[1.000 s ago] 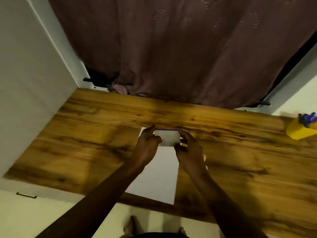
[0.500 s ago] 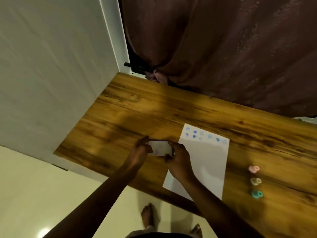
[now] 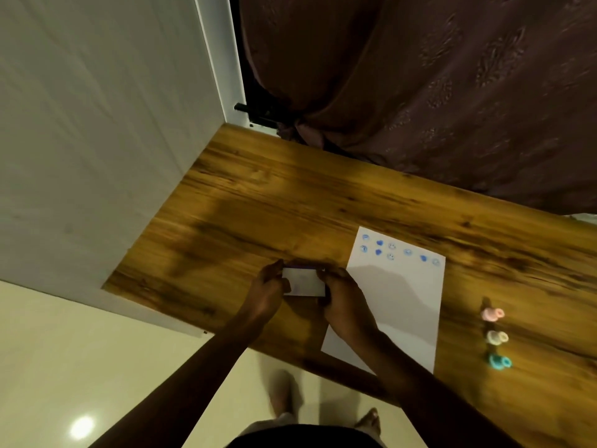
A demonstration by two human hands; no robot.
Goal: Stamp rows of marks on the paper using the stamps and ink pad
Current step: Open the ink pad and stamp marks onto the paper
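A small flat ink pad case (image 3: 304, 281), white with a purple edge, is held between both hands above the wooden table (image 3: 258, 205). My left hand (image 3: 267, 292) grips its left end and my right hand (image 3: 344, 299) grips its right end. Just to the right lies the white paper (image 3: 400, 305), with two short rows of blue marks along its far edge. Three small stamps stand in a line right of the paper: pink (image 3: 491, 314), cream (image 3: 497, 337) and teal (image 3: 499, 362).
A white wall (image 3: 97, 124) borders the table's left end, and a dark brown curtain (image 3: 420, 76) hangs behind it. The near table edge runs diagonally, with cream floor tiles (image 3: 80, 367) and my feet below.
Both hands have carried the ink pad case leftwards off the paper. The view has swung left, so the stamped marks and the three stamps now show and the yellow object is out of frame.
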